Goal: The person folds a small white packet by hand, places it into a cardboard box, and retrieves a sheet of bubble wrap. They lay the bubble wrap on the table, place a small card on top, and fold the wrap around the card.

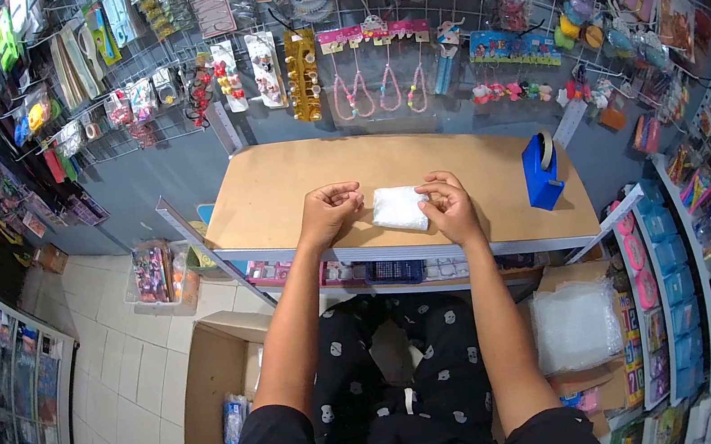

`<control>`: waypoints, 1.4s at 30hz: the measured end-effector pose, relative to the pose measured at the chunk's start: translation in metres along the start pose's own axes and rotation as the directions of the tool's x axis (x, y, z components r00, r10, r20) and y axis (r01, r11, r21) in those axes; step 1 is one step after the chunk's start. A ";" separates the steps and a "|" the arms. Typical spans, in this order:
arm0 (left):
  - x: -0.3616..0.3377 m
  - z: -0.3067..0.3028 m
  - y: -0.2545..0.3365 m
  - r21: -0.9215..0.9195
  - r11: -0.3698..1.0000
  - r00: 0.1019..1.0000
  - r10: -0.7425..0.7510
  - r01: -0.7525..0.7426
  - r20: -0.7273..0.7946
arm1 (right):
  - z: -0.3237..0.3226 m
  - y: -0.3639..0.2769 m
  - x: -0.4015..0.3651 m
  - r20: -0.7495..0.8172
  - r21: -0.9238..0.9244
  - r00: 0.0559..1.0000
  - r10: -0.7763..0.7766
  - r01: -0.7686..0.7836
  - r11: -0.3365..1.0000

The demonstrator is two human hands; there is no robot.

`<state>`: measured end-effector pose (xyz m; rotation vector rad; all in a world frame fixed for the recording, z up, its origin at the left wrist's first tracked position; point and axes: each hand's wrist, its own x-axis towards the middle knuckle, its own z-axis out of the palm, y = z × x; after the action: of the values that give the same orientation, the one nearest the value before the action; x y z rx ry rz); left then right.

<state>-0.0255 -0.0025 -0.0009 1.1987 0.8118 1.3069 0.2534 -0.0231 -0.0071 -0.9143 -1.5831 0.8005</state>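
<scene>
A small white packet [399,208], which looks bubble-wrapped, lies on the wooden tabletop near its front edge. At the packet's right edge, my right hand [454,211] grips it between thumb and fingers. My left hand [332,215] is just left of the packet and apart from it, fingers curled and tips pinched together; whatever may be between them is too small to make out. To the right on the same table stands a blue tape dispenser [541,173] with a roll of tape.
Below the table is a shelf with goods, including a dark blue basket [394,272]. An open cardboard box [205,379] sits on the floor at left, and a stack of bubble wrap sheets [577,327] at right. Hanging accessories [377,69] cover the wall grid behind.
</scene>
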 end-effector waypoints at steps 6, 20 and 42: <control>0.005 -0.006 -0.008 0.066 0.994 0.995 0.085 -0.088 0.048 | 0.001 0.001 0.000 -0.001 0.029 1.000 0.002 -0.002 1.000; 0.005 -0.001 -0.005 -0.025 0.998 0.996 0.058 -0.056 0.071 | 0.001 0.002 0.000 -0.008 0.005 1.000 0.006 -0.006 1.000; 0.013 -0.021 -0.007 -0.614 0.778 0.991 -0.121 0.135 0.065 | 0.000 0.000 -0.001 -0.026 -0.034 0.999 -0.027 0.026 0.999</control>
<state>-0.0418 0.0152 -0.0109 0.6131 0.3785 1.3002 0.2538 -0.0241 -0.0080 -0.9231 -1.5863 0.7422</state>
